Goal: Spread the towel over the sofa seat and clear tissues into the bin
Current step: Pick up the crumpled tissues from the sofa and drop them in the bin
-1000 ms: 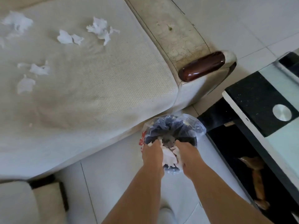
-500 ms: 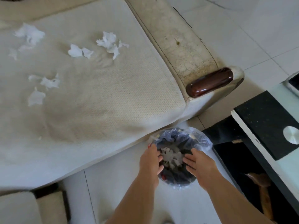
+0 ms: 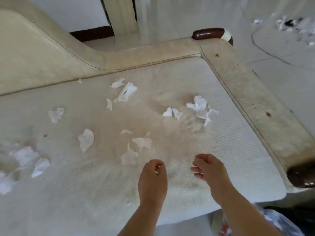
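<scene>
A cream waffle-weave towel [image 3: 221,150] lies spread over the sofa seat. Several torn white tissue pieces are scattered on it: a cluster [image 3: 199,106] at the right, scraps [image 3: 128,156] just beyond my hands, and more [image 3: 25,155] at the left. My left hand [image 3: 152,178] and my right hand [image 3: 208,171] hover side by side over the towel's near part, with fingers loosely curled and nothing gripped. A tiny white speck shows at my left fingertips. The bin [image 3: 281,222], lined with a clear plastic bag, peeks in at the bottom right, below the seat edge.
The sofa backrest [image 3: 34,53] curves along the far side. An armrest [image 3: 255,103] with dark wooden ends [image 3: 208,33] borders the seat on the right. Beyond it is pale tiled floor, with white and dark litter [image 3: 293,24] at the top right.
Both hands let the tissues go into the bin, left it and came up over the sofa seat. The view swung from the bin on the floor up to the towel.
</scene>
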Demonstrator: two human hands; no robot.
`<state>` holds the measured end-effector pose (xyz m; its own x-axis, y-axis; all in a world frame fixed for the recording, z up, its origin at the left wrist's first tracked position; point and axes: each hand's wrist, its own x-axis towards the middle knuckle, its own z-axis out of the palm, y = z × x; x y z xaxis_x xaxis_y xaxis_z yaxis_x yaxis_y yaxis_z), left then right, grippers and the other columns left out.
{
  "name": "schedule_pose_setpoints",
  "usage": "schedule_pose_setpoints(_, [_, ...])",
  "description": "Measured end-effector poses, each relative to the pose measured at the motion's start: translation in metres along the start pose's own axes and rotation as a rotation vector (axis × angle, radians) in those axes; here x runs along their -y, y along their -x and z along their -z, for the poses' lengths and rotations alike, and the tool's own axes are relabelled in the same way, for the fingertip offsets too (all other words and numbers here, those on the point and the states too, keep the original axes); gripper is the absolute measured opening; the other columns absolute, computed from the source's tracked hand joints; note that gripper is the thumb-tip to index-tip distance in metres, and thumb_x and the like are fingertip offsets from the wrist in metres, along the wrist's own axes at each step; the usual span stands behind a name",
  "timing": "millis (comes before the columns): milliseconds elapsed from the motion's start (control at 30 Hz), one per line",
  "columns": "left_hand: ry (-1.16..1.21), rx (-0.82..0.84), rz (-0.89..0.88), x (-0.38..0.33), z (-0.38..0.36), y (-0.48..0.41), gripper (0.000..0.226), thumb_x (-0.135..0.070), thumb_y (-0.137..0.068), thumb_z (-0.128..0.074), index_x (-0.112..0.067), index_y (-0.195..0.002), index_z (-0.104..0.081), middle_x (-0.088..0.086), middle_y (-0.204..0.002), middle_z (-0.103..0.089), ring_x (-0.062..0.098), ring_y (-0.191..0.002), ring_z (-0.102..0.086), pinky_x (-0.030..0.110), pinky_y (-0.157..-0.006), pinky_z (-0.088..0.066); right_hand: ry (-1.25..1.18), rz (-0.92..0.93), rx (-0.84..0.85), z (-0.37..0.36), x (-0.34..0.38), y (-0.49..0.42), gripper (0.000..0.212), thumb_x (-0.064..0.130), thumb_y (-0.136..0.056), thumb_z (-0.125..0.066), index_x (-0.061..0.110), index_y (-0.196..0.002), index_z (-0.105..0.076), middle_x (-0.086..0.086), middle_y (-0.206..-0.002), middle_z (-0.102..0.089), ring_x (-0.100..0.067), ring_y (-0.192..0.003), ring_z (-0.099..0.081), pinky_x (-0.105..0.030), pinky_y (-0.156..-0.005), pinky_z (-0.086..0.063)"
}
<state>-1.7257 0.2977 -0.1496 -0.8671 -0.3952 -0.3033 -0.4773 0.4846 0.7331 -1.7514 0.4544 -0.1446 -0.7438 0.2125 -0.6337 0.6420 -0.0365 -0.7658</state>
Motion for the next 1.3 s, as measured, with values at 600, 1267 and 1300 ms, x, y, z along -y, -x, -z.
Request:
schedule_pose_setpoints(600, [-0.39, 0.03, -0.373, 0.006, 0.044, -0.129, 0.028, -0.023, -0.088, -0.052, -0.022, -0.116, -0.052, -0.005, -0.12, -0.049, 0.02, -0.103, -0.054, 0.03, -0.066, -0.05, 0.833, 0.224, -0.07, -0.126, 0.096, -0.121, 0.079, 0.044, -0.083, -0.062, 0.032, -0.146, -0.016, -0.002, -0.157, -0.008, -0.03, -0.141, -0.019, -0.046, -0.11, -0.028])
schedule_pose_setpoints(1267, [-0.448, -0.138, 0.235, -0.019, 0.027, -0.162, 0.038, -0.044, -0.085, -0.057, -0.018, -0.111, -0.047, 0.004, -0.116, -0.047, 0.029, -0.085, -0.06, 0.031, -0.066, -0.037, 0.749, 0.415, 0.044, -0.034, 0.112, -0.167, 0.015, 0.013, -0.083, -0.049, 0.022, -0.072, -0.053, -0.001, -0.069, -0.058, -0.022, -0.064, -0.054, -0.031, -0.058, -0.04])
schedule_pose_setpoints(1300, [-0.47, -0.103, 0.235, -0.018, 0.026, -0.16, 0.04, -0.045, -0.085, -0.057, -0.02, -0.113, -0.044, 0.004, -0.117, -0.049, 0.03, -0.089, -0.061, 0.032, -0.066, -0.037, 0.629, 0.347, 0.072, -0.043, 0.114, -0.163, 0.015, 0.018, -0.08, -0.048, 0.021, -0.065, -0.049, 0.003, -0.057, -0.053, -0.019, -0.054, -0.049, -0.029, -0.052, -0.037])
